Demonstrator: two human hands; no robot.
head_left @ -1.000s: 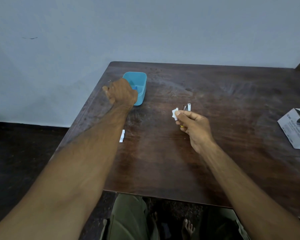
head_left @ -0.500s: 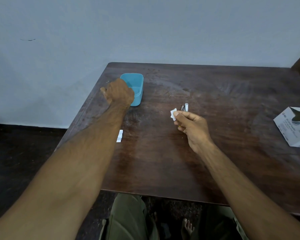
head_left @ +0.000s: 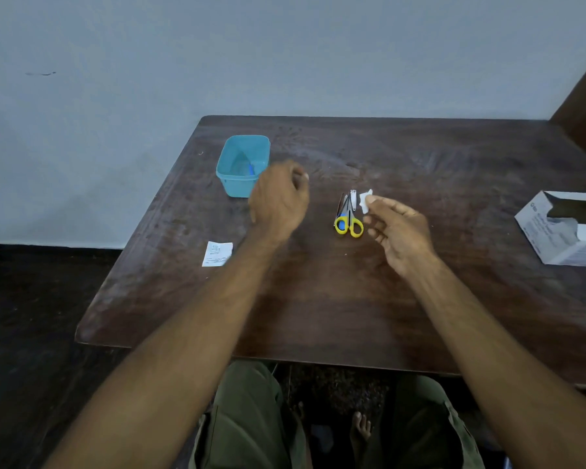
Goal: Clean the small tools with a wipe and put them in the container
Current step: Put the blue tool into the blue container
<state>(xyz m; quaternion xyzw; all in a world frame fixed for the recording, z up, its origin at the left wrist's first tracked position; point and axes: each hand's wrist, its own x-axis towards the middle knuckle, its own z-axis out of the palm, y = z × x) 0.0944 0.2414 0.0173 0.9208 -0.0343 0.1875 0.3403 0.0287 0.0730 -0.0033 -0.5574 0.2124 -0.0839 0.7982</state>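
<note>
Holding the wipe point(head_left: 366, 199) pinched in right hand point(head_left: 398, 228); left hand point(head_left: 278, 201) loosely curled, nothing in its grip, between tub point(head_left: 242, 165) and scissors point(head_left: 348, 222). Scissors and nail clipper point(head_left: 353, 200) lie on the worktop point(head_left: 318, 299). Next, I'd guess: left picks a tool for wiping.

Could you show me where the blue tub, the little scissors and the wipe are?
blue tub point(head_left: 231, 184): head view, near outer wall.
scissors point(head_left: 356, 227): head view, right yellow handle loop.
wipe point(head_left: 364, 199): head view, white wad pinched in the right hand.
</note>
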